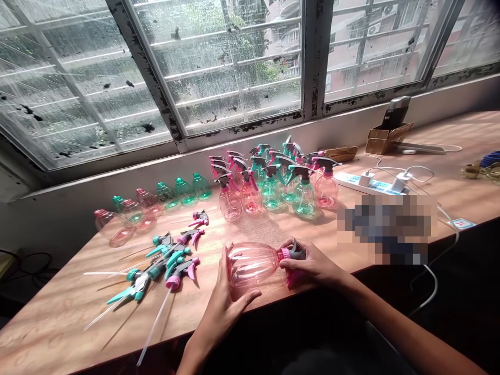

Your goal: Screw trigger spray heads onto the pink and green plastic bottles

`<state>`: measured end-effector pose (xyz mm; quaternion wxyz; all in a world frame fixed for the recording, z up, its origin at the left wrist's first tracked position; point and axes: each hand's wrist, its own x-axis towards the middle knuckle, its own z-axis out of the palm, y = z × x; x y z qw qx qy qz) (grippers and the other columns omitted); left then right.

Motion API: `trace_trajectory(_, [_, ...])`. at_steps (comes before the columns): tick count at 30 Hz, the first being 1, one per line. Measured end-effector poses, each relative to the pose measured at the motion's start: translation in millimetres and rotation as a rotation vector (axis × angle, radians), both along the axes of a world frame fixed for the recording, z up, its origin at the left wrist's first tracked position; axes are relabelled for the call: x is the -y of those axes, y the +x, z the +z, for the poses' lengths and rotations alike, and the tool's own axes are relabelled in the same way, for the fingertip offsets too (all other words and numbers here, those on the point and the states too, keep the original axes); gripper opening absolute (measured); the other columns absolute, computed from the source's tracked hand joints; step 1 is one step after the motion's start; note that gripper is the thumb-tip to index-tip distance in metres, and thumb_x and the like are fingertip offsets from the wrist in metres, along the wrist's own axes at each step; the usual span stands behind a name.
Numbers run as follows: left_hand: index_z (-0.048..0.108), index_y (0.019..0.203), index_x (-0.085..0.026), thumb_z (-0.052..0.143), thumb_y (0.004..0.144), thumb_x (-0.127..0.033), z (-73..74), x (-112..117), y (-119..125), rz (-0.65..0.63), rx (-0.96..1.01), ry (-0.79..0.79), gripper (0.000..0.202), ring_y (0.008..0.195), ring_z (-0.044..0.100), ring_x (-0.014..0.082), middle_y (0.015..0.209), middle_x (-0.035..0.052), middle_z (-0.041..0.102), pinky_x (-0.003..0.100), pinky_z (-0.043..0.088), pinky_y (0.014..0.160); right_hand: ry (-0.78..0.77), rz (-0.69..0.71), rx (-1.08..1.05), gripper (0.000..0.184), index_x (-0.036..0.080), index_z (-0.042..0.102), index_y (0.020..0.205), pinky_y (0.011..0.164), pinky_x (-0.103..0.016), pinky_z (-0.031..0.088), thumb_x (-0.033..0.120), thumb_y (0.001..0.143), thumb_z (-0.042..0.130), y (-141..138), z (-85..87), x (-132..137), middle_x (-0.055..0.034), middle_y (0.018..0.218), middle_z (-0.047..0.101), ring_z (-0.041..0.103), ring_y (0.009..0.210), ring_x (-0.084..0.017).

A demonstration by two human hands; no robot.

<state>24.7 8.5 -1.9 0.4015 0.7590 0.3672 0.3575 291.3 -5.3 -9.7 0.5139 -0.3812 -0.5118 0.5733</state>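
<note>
A clear pink spray bottle point(253, 263) lies sideways between my hands near the table's front edge. My left hand point(226, 299) cups its base, palm against the bottom and thumb apart from the fingers. At the neck, my right hand point(308, 263) grips the grey-and-pink spray head point(287, 253) with thumb and fingers. The pink collar sits against the bottle's neck; whether it is fully screwed on I cannot tell. To the left lie several loose trigger heads point(172, 260), teal and pink, with white dip tubes.
Fitted spray bottles point(269, 187) stand in a group at the back. Headless bottles point(164, 195) line the back left. A white power strip point(367, 183) with cables, a pixelated patch and a cardboard box point(386, 138) are on the right, under the windows point(234, 62).
</note>
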Motion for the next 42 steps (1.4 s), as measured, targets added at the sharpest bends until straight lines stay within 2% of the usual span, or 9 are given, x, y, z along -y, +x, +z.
trace_trajectory(4, [0.001,0.159,-0.039,0.068,0.093,-0.038,-2.0,-3,-1,0.016,-0.018,0.041,0.094,0.148,0.033,0.0363,0.168,0.0102,0.013,0.057,0.028,0.121,0.000,0.012,-0.006,0.038,0.018,0.061,0.098,0.063,-0.028,0.054,0.036,0.076,0.087,1,-2.2,-2,0.0022,0.073,0.071,0.069,0.062,-0.017])
trace_trajectory(9, [-0.002,0.158,-0.043,0.060,0.098,-0.034,-4.1,-1,2,0.024,0.025,0.082,0.087,0.147,0.034,0.0327,0.169,0.0061,0.012,0.057,0.028,0.120,-0.007,0.037,-0.027,0.037,0.019,0.061,0.099,0.061,-0.029,0.054,0.037,0.078,0.085,2,-2.8,-1,0.0016,0.070,0.072,0.069,0.060,-0.018])
trace_trajectory(15, [-0.009,0.158,-0.041,0.071,0.092,-0.034,1.3,1,0,-0.011,0.032,0.017,0.104,0.141,0.043,0.0338,0.166,0.0105,0.018,0.056,0.038,0.116,-0.003,0.031,0.010,0.038,0.019,0.062,0.099,0.064,-0.027,0.052,0.035,0.076,0.087,2,-0.3,1,0.0025,0.072,0.072,0.069,0.063,-0.017])
trace_trajectory(20, [0.008,0.160,-0.037,0.070,0.092,-0.035,-5.6,-5,-3,-0.006,0.024,0.049,0.092,0.147,0.035,0.0362,0.166,0.0121,0.018,0.055,0.033,0.119,-0.010,0.026,0.002,0.039,0.018,0.061,0.100,0.063,-0.027,0.053,0.036,0.077,0.086,1,-1.4,1,0.0020,0.072,0.072,0.069,0.061,-0.016])
trace_trajectory(23, [0.001,0.159,-0.040,0.066,0.095,-0.031,-11.4,-6,-4,-0.021,0.021,0.099,0.091,0.148,0.032,0.0350,0.167,0.0111,0.016,0.056,0.031,0.120,-0.016,0.029,-0.018,0.039,0.019,0.059,0.100,0.060,-0.029,0.054,0.038,0.078,0.085,1,-2.9,1,0.0029,0.068,0.070,0.068,0.058,-0.017])
trace_trajectory(26, [-0.006,0.159,-0.040,0.068,0.094,-0.031,-10.0,-4,-3,-0.021,0.002,0.079,0.098,0.143,0.041,0.0340,0.167,0.0124,0.018,0.058,0.035,0.117,-0.018,0.040,-0.012,0.040,0.019,0.058,0.100,0.059,-0.029,0.054,0.040,0.079,0.084,0,-2.4,2,0.0032,0.067,0.069,0.068,0.057,-0.018])
trace_trajectory(29, [-0.005,0.159,-0.039,0.076,0.088,-0.034,-4.0,0,-1,-0.007,0.009,0.039,0.108,0.138,0.047,0.0356,0.166,0.0138,0.019,0.057,0.042,0.113,-0.016,0.025,0.052,0.041,0.018,0.060,0.099,0.061,-0.028,0.053,0.039,0.076,0.087,1,-0.2,3,0.0023,0.070,0.070,0.068,0.061,-0.017])
trace_trajectory(36, [-0.001,0.159,-0.041,0.072,0.091,-0.032,-6.9,-3,-1,-0.023,0.031,0.089,0.100,0.144,0.039,0.0348,0.167,0.0114,0.013,0.054,0.043,0.113,-0.021,0.039,0.014,0.039,0.019,0.058,0.100,0.061,-0.030,0.054,0.040,0.080,0.084,2,-1.0,2,0.0022,0.069,0.071,0.069,0.059,-0.018])
trace_trajectory(42, [-0.010,0.158,-0.041,0.067,0.094,-0.033,-9.1,-3,0,0.004,-0.016,0.074,0.100,0.137,0.048,0.0316,0.162,0.0128,0.028,0.055,0.043,0.112,-0.016,0.044,0.010,0.036,0.019,0.058,0.098,0.061,-0.031,0.057,0.039,0.080,0.083,2,-1.4,3,0.0017,0.069,0.071,0.069,0.059,-0.018])
